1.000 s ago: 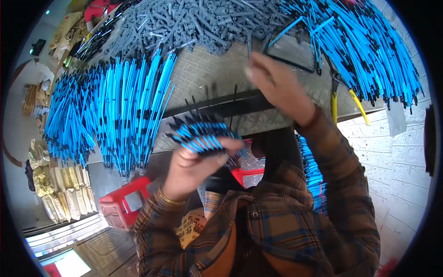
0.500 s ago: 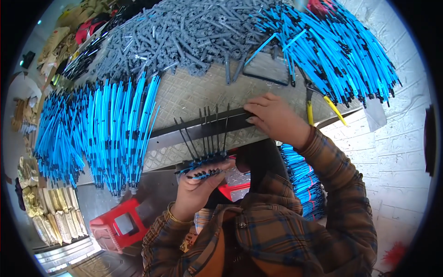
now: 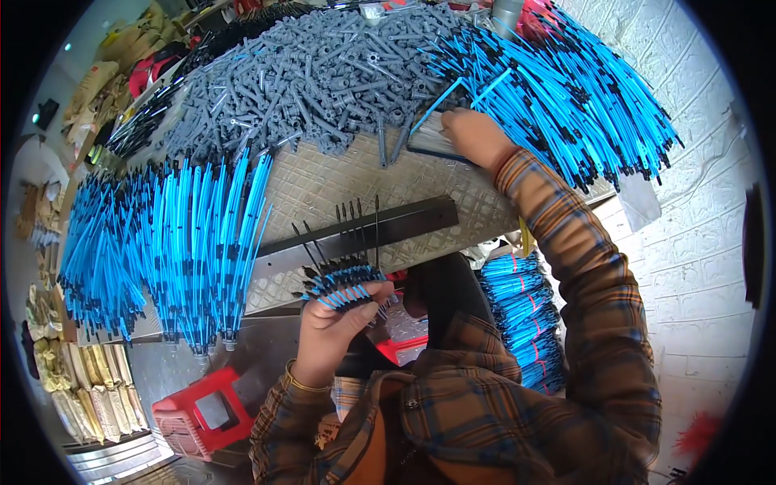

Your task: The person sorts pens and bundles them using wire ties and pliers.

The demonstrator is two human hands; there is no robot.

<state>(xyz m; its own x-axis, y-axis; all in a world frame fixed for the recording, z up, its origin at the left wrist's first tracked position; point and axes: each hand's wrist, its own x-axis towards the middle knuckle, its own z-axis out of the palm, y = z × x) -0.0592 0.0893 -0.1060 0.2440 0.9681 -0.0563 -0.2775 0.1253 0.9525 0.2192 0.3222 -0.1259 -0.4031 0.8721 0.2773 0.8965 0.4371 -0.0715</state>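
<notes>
My left hand [image 3: 335, 330] is closed around a bundle of thin blue tubes with black fittings [image 3: 343, 284], held near the table's front edge. Several thin black stems stick up from the bundle past a dark metal bar [image 3: 404, 224]. My right hand [image 3: 478, 137] reaches farther over the table, at the left edge of a large heap of blue tubes [image 3: 598, 105]. Its fingers are curled over a dark-framed flat plate [image 3: 440, 144], with the fingertips hidden; what they pinch, if anything, cannot be made out. One yellow plier handle [image 3: 527, 240] shows beside my right forearm.
Grey plastic fittings [image 3: 299, 77] lie heaped at the back of the table. More blue tubes [image 3: 190, 242] lie fanned out on the left. Below the table are tied bundles of blue tubes [image 3: 525, 319] on the right and a red stool [image 3: 206, 412] on the left.
My right hand has left the metal bar and moved away from me to the flat plate by the right heap. My left hand keeps the bundle, now tilted to show more blue.
</notes>
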